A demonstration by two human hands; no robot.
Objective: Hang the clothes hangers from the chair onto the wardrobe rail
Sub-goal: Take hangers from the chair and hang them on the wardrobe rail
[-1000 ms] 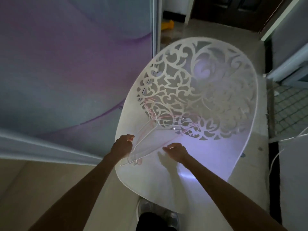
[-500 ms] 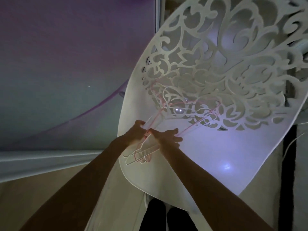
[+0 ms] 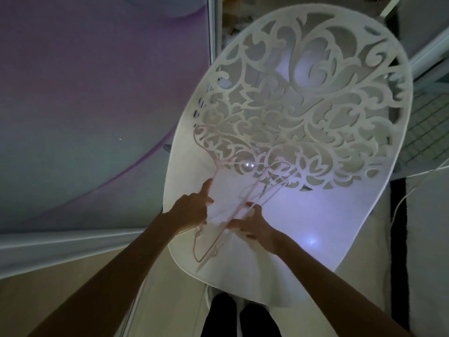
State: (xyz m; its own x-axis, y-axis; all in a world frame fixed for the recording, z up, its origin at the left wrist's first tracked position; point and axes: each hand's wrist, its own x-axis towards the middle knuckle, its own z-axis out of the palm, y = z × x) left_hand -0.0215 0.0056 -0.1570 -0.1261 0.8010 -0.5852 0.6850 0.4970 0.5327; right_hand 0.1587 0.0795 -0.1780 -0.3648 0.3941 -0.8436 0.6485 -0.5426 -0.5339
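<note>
The left hand (image 3: 192, 209), index finger straight and the rest curled, holds the left edge of the thin pink and white wire hangers (image 3: 237, 210). The right hand (image 3: 254, 224) grips their right edge. They lie on the white scroll-cut plastic chair (image 3: 315, 215).

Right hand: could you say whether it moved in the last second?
Yes: the right hand shifted left across the chair seat and now grips the clothes hangers.
</note>
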